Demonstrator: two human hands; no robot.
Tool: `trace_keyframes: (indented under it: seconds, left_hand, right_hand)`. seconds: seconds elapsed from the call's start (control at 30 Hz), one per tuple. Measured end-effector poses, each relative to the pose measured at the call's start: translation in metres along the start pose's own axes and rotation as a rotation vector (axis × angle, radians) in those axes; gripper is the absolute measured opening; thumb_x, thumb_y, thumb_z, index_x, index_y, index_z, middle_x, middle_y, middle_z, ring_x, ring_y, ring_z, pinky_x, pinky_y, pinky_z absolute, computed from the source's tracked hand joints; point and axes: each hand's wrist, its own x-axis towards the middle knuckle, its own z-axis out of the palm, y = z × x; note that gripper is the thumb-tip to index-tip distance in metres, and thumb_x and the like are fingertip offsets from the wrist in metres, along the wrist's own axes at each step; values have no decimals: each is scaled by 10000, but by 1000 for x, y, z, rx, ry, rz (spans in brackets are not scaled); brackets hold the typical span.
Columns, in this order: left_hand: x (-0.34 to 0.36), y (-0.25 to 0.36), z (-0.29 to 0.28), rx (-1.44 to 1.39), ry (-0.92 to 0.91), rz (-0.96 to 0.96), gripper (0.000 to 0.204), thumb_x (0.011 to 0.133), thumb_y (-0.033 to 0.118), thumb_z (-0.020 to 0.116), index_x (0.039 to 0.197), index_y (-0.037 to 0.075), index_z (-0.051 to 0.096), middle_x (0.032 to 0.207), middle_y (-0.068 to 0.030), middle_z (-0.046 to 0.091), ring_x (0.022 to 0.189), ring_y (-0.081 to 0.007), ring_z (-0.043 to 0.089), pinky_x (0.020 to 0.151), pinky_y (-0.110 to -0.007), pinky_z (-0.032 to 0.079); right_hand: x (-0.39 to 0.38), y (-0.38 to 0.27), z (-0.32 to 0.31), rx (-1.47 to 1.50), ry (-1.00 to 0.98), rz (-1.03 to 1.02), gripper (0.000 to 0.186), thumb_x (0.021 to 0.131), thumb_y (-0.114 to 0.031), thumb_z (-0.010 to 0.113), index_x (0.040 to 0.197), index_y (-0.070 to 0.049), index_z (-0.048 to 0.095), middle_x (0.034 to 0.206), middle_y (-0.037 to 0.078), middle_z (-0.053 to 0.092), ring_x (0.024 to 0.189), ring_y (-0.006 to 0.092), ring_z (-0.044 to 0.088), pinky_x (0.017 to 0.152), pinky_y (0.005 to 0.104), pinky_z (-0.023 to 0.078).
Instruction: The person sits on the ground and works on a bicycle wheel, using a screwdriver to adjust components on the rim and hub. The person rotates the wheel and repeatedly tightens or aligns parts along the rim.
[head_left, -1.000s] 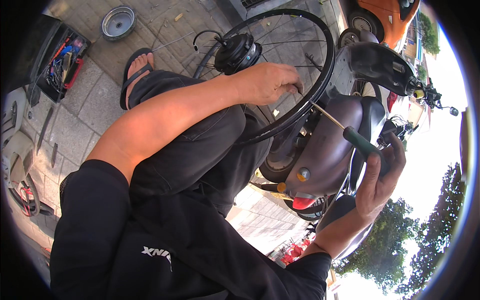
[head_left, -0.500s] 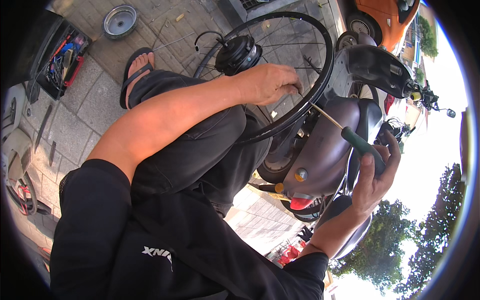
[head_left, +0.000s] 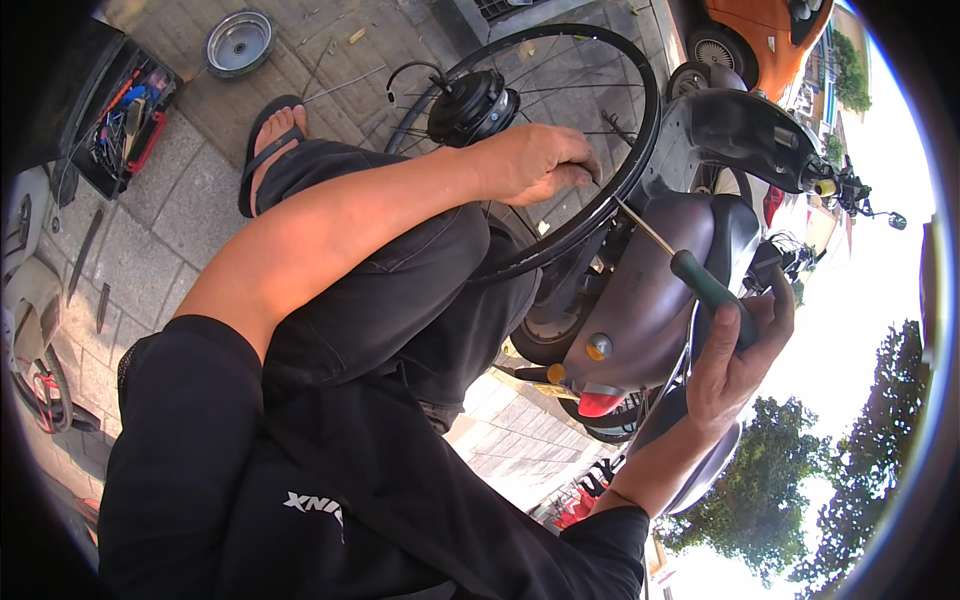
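Observation:
A bicycle wheel with a black rim (head_left: 645, 150) and a black hub motor (head_left: 470, 108) leans over my dark-trousered knees. My right hand (head_left: 740, 345) grips a screwdriver (head_left: 705, 282) by its green handle, and the metal shaft reaches the rim's outer side with its tip there. My left hand (head_left: 545, 165) is inside the wheel among the spokes, its fingers curled near the inner side of the rim; what they pinch, if anything, is hidden.
A grey scooter (head_left: 640, 300) stands at the right, an orange vehicle (head_left: 765, 45) behind it. An open toolbox (head_left: 130, 135) and a round metal part (head_left: 238, 42) lie on the paving at upper left. A pale vehicle (head_left: 25, 290) is at the left edge, trees at lower right.
My right hand and the screwdriver have shifted slightly left and up over the last second. The wheel's right side has also moved a little left. My left hand stays nearly in place.

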Motion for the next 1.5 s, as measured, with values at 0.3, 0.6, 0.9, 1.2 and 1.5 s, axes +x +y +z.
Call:
trace_keyframes:
  seconds: [0.3,0.6,0.9,1.2,1.5]
  left_hand:
    - [0,-3,0,-95,-50,-56,205,1015,108,665,1191,21,722,1167,-132,708,1150,-292,682,1011,-395,528]
    - [0,-5,0,-92,-57,-54,227,1010,106,671,1216,20,713,1193,-126,705,1167,-283,676,1031,-390,521]
    - [2,-4,-2,-94,-72,-70,241,1004,122,689,1218,15,713,1193,-129,704,1169,-281,673,1034,-384,518]
    - [0,1,-3,-143,-58,-96,255,991,120,713,1223,15,718,1198,-129,712,1169,-272,673,1041,-387,513]
    - [6,20,-2,-181,-134,-280,255,1003,165,740,1225,41,724,1140,-92,733,1085,-200,688,957,-347,541]
  right_hand:
    - [0,-6,5,144,-33,-110,678,1043,-376,675,1555,-4,431,1224,180,640,1088,246,649,975,367,503]
    - [6,2,11,-38,78,-46,662,1038,-411,684,1534,-14,499,1075,132,729,999,191,679,908,323,514]
    - [7,-4,6,-91,50,-79,526,1056,-347,656,1412,38,616,1189,176,727,1093,234,672,987,365,504]
    - [4,-9,3,78,-29,-111,645,1050,-318,658,1556,16,439,1307,172,610,1071,234,635,950,369,514]
    - [-5,-1,4,117,-25,-47,678,922,-151,717,1531,-16,452,1278,156,596,1080,218,630,964,348,529]
